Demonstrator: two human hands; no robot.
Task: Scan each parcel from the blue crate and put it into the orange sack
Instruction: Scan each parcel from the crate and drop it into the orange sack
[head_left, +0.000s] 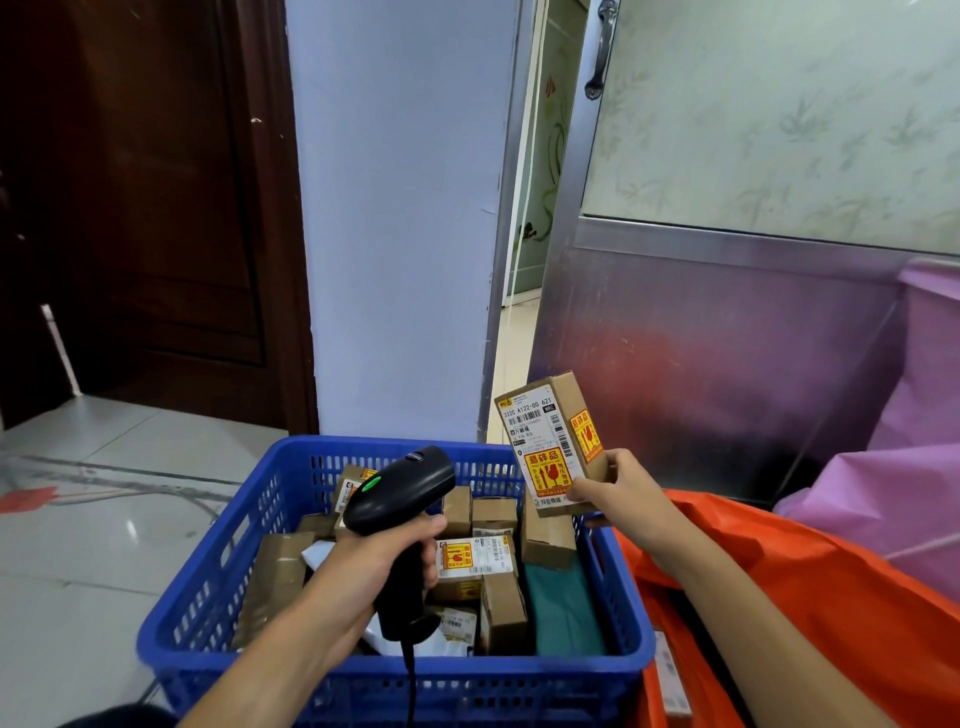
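Head: left hand grips scanner; right hand raises parcel.

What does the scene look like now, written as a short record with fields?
left hand: grips the scanner above the crate
right hand: holds one parcel upright, label toward the camera
scanner: black, green light on, cable hanging down
parcel: brown box, yellow and red stickers
crate: blue, other parcels inside
sack: orange, right of the crate
stage: parcel not yet in the sack
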